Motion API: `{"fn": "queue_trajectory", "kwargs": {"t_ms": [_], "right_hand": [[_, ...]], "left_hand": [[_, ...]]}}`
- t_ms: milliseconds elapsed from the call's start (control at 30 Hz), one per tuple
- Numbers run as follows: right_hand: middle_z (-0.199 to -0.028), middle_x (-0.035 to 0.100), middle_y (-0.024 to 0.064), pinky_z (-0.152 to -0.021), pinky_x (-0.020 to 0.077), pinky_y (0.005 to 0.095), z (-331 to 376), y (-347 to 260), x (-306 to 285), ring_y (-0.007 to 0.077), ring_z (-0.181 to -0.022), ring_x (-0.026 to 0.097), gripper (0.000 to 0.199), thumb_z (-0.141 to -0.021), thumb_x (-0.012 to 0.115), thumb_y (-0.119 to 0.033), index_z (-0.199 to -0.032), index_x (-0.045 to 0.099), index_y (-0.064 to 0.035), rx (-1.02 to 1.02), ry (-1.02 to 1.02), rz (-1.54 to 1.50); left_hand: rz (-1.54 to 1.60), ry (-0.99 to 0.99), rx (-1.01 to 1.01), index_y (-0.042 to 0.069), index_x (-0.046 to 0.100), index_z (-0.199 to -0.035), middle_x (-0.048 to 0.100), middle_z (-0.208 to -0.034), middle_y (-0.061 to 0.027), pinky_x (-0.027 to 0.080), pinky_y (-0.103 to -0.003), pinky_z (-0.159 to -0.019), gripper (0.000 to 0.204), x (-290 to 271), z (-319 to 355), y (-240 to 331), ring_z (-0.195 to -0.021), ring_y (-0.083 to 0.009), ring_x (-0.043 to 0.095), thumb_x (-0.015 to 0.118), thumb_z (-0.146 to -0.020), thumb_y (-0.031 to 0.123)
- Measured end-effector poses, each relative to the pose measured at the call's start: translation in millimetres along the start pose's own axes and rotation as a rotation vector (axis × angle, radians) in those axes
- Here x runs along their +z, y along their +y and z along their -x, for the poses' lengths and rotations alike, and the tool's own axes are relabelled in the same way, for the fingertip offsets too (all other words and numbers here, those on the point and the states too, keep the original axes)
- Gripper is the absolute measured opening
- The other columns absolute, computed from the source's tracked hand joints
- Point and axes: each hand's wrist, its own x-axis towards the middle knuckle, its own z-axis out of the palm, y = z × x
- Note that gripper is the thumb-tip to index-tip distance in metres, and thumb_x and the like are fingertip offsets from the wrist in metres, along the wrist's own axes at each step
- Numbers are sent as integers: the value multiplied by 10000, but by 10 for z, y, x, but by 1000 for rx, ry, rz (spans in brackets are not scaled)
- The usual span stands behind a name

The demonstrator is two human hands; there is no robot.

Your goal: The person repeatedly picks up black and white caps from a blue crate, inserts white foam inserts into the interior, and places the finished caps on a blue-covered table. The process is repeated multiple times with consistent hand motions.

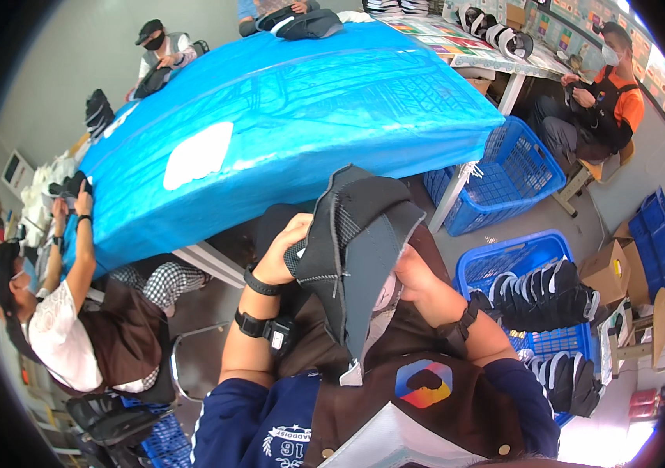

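Observation:
Held up in front of my chest is a black and dark-grey shoe upper (371,249), with mesh patches and a pale raw edge along its seams. My left hand (284,249) is closed round its left side, some fingers hidden behind the fabric. On the opposite side my right hand (418,279) grips the upper low down, and its fingertips are partly covered by it. The piece stands steeply, with a narrow pale tip hanging toward my apron (348,374).
A table under blue sheeting (293,117) lies ahead, with a white patch (198,156) on it. Blue crates (496,183) stand at the right; a nearer one holds rows of shoe uppers (543,296). Co-workers sit left, far and right. Cardboard boxes (605,269) stand far right.

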Motion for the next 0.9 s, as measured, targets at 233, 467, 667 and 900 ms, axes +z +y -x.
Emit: {"fn": "queue_trajectory", "kwargs": {"t_ms": [233, 467, 667, 900], "right_hand": [[-1034, 635, 76, -794, 510, 310, 72, -92, 90, 185, -915, 626, 304, -841, 641, -17, -1136, 567, -6, -249, 168, 164], [-957, 661, 161, -763, 493, 331, 338, -274, 200, 194, -817, 644, 352, -811, 662, -122, -1120, 573, 20, -695, 261, 1425], [-1080, 616, 164, -849, 461, 323, 145, -292, -71, 209, -966, 602, 454, -826, 586, -70, -1250, 455, 26, -358, 304, 1138], [-1244, 527, 112, -961, 393, 287, -98, 123, -267, 160, -1135, 503, 544, -852, 516, 4, -1370, 349, 12, -426, 139, 739]], "left_hand": [[-199, -7, 57, 29, 665, -922, 658, -965, -102, 452, -355, -849, 230, -15, 110, -39, -964, -300, 601, 707, -698, 61], [521, 215, -409, 2, 563, -1162, 635, -1095, -101, 480, -310, -878, 313, 448, 387, -592, -986, -190, 610, 595, -861, 82], [-125, 142, -393, -3, 441, -1307, 557, -1241, -104, 447, -308, -935, 399, 293, 368, -522, -1087, -169, 552, 515, -941, 136], [777, 341, -380, 13, 317, -1408, 444, -1349, -127, 356, -302, -1018, 490, 285, 303, 20, -1225, -196, 441, 460, -977, 196]]}}
